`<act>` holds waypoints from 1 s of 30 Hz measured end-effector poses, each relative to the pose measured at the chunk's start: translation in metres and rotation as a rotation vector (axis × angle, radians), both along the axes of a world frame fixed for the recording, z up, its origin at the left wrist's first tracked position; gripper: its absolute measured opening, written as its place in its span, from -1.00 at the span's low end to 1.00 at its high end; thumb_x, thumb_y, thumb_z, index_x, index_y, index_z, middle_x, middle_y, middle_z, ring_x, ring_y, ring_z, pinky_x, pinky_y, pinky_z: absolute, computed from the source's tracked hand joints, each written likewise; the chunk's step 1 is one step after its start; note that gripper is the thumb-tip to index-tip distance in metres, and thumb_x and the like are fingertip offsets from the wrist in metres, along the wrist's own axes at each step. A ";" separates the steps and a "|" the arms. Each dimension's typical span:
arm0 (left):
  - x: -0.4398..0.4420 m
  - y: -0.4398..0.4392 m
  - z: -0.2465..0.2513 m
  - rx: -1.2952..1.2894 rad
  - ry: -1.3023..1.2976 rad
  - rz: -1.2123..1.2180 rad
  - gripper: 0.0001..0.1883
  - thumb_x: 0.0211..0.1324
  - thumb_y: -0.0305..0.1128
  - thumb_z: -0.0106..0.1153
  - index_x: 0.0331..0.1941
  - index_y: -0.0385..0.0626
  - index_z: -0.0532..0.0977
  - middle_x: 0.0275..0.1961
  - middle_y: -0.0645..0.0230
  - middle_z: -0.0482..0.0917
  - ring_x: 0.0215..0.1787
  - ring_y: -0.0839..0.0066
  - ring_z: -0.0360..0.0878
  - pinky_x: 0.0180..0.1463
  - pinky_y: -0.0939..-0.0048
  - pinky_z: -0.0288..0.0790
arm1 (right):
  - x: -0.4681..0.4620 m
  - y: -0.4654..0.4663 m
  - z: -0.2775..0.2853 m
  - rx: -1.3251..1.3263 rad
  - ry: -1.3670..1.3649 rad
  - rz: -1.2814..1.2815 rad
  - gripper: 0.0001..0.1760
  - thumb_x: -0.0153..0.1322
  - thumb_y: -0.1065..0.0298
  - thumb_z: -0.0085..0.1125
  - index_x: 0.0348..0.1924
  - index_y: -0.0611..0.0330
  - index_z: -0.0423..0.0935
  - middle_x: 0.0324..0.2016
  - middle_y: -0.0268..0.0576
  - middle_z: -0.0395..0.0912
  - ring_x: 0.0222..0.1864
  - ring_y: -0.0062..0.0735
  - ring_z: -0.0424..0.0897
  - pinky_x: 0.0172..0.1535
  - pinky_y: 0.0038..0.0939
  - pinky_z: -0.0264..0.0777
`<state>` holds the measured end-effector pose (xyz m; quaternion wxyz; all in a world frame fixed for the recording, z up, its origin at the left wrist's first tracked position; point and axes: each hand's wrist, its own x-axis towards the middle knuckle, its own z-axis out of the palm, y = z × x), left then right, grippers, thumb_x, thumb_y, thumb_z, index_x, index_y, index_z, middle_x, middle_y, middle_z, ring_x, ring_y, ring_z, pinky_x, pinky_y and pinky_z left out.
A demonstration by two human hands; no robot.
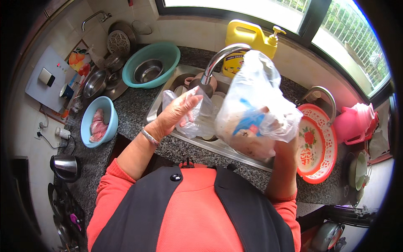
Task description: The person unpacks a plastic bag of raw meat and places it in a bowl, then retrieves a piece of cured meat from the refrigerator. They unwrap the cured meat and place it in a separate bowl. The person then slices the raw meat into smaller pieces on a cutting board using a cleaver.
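My left hand [178, 111], with a bracelet at its wrist, is over the near left part of the steel sink [152, 108], with a thin clear plastic bag [204, 110] at its fingers. A filled translucent plastic bag [242, 126] with blue print is at my right hand [280, 121], over the sink's right side. Its plastic hides most of that hand, and the pale contents cannot be made out. The chrome faucet [217, 61] arches behind both bags. Bowls and a pinkish pot [210, 82] stand in the sink.
Raw meat [99, 126] lies in a light blue basin [115, 121] at left. Behind it, a teal basin [173, 55] holds a steel bowl [148, 71]. A yellow jug [244, 34] stands behind the faucet. To the right are a red-rimmed enamel tray [332, 151] and a pink thermos [352, 123].
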<state>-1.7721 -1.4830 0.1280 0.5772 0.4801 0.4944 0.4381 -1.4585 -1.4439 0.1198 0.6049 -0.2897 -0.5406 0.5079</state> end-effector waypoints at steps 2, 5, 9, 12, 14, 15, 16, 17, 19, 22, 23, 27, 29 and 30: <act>0.012 0.004 0.009 0.069 0.064 -0.127 0.10 0.02 0.25 0.24 0.44 -0.16 -0.08 0.30 0.13 0.33 -0.34 0.68 0.43 -0.46 0.74 0.30 | -0.014 0.003 0.009 -0.057 0.083 0.152 -0.89 0.37 0.53 0.13 -0.24 0.26 0.56 -0.34 -0.31 0.58 -0.31 -0.58 0.57 -0.22 -0.51 0.48; 0.031 0.009 0.018 0.218 0.070 -0.300 0.18 -0.14 0.04 0.47 0.44 -0.12 -0.09 0.33 0.21 0.28 -0.04 0.53 0.46 -0.06 0.52 0.41 | -0.046 0.007 0.021 -0.103 0.292 0.363 -0.86 0.38 0.53 0.11 -0.22 0.27 0.59 -0.31 -0.30 0.61 -0.31 -0.60 0.58 -0.24 -0.53 0.48; 0.052 0.008 0.017 0.262 0.313 -0.231 -0.23 -0.06 -0.26 0.46 0.25 -0.12 0.28 0.14 0.32 0.47 0.07 0.50 0.46 0.13 0.39 0.39 | -0.081 0.009 0.033 -0.175 0.088 0.462 -0.76 0.39 0.58 -0.02 -0.15 0.27 0.59 -0.25 -0.27 0.61 -0.21 -0.57 0.57 -0.16 -0.48 0.51; 0.053 0.008 0.014 0.390 0.414 -0.099 -0.53 0.01 -0.41 0.38 0.04 -0.15 0.46 -0.01 0.38 0.55 0.02 0.54 0.48 0.08 0.42 0.40 | -0.100 0.005 0.042 0.031 -0.227 0.426 -0.68 0.33 0.65 0.03 -0.07 0.26 0.57 -0.17 -0.26 0.62 -0.12 -0.61 0.52 -0.02 -0.47 0.44; 0.050 0.009 0.013 0.490 0.519 -0.047 -0.64 0.05 -0.51 0.30 -0.03 -0.14 0.50 -0.10 0.42 0.56 -0.03 0.56 0.49 0.02 0.44 0.43 | -0.106 0.011 0.049 -0.037 -0.193 0.517 -0.70 0.33 0.55 0.17 -0.05 0.25 0.55 -0.13 -0.28 0.60 -0.08 -0.58 0.51 0.01 -0.46 0.43; 0.049 0.009 0.013 0.512 0.445 -0.012 -0.65 0.06 -0.52 0.29 -0.03 -0.14 0.51 -0.08 0.42 0.56 -0.03 0.56 0.49 0.03 0.45 0.43 | -0.107 0.013 0.052 -0.053 -0.228 0.519 -0.66 0.33 0.50 0.24 -0.02 0.23 0.53 -0.12 -0.28 0.60 -0.07 -0.57 0.50 0.01 -0.45 0.42; 0.047 0.007 0.013 0.486 0.392 0.035 -0.66 0.07 -0.52 0.28 -0.03 -0.14 0.51 -0.07 0.41 0.56 -0.02 0.56 0.49 0.03 0.45 0.43 | -0.102 0.016 0.054 0.066 -0.163 0.524 -0.62 0.34 0.49 0.24 0.03 0.24 0.49 -0.12 -0.26 0.60 -0.07 -0.57 0.51 0.02 -0.46 0.42; 0.047 0.004 0.012 0.417 0.346 0.098 -0.67 0.07 -0.53 0.27 -0.03 -0.13 0.51 -0.06 0.41 0.56 -0.02 0.56 0.49 0.04 0.45 0.43 | -0.098 0.017 0.053 0.128 -0.157 0.506 -0.57 0.35 0.48 0.24 0.08 0.25 0.45 -0.13 -0.24 0.61 -0.07 -0.57 0.52 0.03 -0.47 0.42; 0.042 -0.002 0.014 0.415 0.117 0.146 -0.52 0.10 -0.57 0.27 0.13 -0.14 0.42 0.05 0.40 0.52 0.04 0.57 0.47 0.10 0.47 0.43 | -0.080 0.030 0.045 0.266 -0.253 0.524 -0.50 0.38 0.44 0.25 0.16 0.24 0.36 -0.15 -0.19 0.61 -0.09 -0.53 0.55 0.04 -0.44 0.44; 0.033 -0.007 0.020 0.301 -0.014 0.237 -0.45 0.12 -0.63 0.22 0.21 -0.12 0.33 0.09 0.40 0.48 0.09 0.56 0.46 0.16 0.44 0.40 | -0.032 0.053 0.009 -0.079 -0.004 0.450 -0.49 0.41 0.34 0.25 0.18 0.21 0.35 -0.05 -0.18 0.54 0.00 -0.49 0.50 0.10 -0.40 0.40; 0.029 -0.008 0.024 0.304 -0.054 0.242 -0.46 0.11 -0.62 0.23 0.20 -0.12 0.34 0.08 0.41 0.49 0.08 0.55 0.46 0.16 0.45 0.40 | -0.026 0.061 -0.011 -0.069 0.080 0.349 -0.48 0.43 0.29 0.23 0.20 0.22 0.33 -0.03 -0.17 0.53 0.01 -0.48 0.50 0.09 -0.39 0.40; 0.023 -0.004 0.037 0.295 -0.115 0.330 -0.69 0.14 -0.49 0.23 0.00 -0.15 0.51 -0.07 0.43 0.58 -0.03 0.55 0.53 0.09 0.44 0.42 | -0.024 0.066 -0.114 -0.521 -0.099 0.243 -0.18 0.40 -0.07 0.21 0.34 0.25 0.16 0.22 -0.03 0.34 0.24 -0.27 0.34 0.24 -0.25 0.25; 0.021 0.000 0.045 0.347 -0.111 0.327 -0.71 0.16 -0.47 0.21 -0.01 -0.15 0.52 -0.06 0.43 0.58 -0.02 0.55 0.53 0.09 0.43 0.42 | -0.044 0.058 -0.151 -0.533 -0.071 0.498 0.07 0.25 -0.31 0.27 0.41 0.12 0.05 0.37 -0.13 0.13 0.38 -0.23 0.11 0.33 -0.07 0.02; 0.020 0.002 0.049 0.340 -0.122 0.310 -0.69 0.17 -0.45 0.20 0.02 -0.15 0.51 -0.05 0.43 0.58 -0.01 0.53 0.53 0.12 0.42 0.41 | -0.050 0.052 -0.162 -0.507 -0.018 0.585 0.10 0.22 -0.33 0.29 0.42 0.07 0.04 0.37 -0.14 0.12 0.39 -0.23 0.09 0.32 -0.05 0.01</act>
